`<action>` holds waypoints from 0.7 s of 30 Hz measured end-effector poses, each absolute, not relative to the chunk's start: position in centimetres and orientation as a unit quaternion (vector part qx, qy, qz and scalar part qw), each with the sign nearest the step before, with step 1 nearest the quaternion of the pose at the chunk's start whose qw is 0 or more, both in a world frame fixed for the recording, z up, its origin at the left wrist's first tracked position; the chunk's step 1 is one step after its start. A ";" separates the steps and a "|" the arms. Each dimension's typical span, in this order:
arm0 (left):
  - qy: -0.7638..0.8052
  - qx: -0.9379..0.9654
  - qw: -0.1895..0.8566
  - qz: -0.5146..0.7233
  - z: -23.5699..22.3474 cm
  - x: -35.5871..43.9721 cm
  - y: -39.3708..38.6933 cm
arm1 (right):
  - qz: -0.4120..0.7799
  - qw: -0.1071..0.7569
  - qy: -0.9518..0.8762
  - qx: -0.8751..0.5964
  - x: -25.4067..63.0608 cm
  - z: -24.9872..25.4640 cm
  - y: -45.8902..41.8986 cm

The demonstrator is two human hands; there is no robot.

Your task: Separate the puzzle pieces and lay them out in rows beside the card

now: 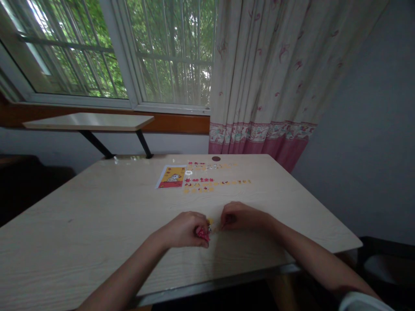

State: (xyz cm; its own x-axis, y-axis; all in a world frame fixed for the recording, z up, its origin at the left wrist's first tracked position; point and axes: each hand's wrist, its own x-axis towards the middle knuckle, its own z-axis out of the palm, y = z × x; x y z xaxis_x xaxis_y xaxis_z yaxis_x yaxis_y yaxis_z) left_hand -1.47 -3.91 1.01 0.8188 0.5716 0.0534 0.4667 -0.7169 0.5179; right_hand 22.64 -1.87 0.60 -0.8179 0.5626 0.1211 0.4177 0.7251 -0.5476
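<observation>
My left hand (188,229) is closed around a small bunch of jigsaw pieces (202,233), mostly red. Some yellow and whitish bits (210,222) show just past its fingers. My right hand (238,216) hovers a short way to the right, fingers curled in a pinch; what lies in them is hidden. Farther back on the table, red and yellow jigsaw pieces (217,183) lie in rows. Left of these rows lies a printed picture (171,177) of a white animal on a yellow and red ground.
The wooden table (97,224) reaches toward the window. A raised shelf (94,122) on black legs stands at its back left. Near the far edge is a dark round disc (216,159). A curtain (259,86) hangs behind, beside a wall.
</observation>
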 end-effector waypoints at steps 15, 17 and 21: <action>0.314 0.922 0.204 0.093 1.9 -2.4 -3.5 | 0.341 0.106 -0.908 -0.221 23.6 0.9 -1.1; 0.318 0.922 0.207 0.080 1.8 -2.6 -3.3 | 0.331 0.106 -0.915 -0.206 23.7 0.9 -1.0; 0.327 0.923 0.180 0.088 1.9 -2.7 -3.2 | 0.301 0.120 -0.923 -0.208 23.4 1.1 -1.4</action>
State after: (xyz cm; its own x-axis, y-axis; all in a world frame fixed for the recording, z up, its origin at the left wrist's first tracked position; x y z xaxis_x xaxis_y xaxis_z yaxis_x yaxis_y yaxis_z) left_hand -2.75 -3.19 1.87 0.7698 0.6366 0.0453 0.5729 -0.7206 0.3907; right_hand 23.45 -1.38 1.08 -0.8847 0.4560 0.0967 0.3113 0.7325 -0.6054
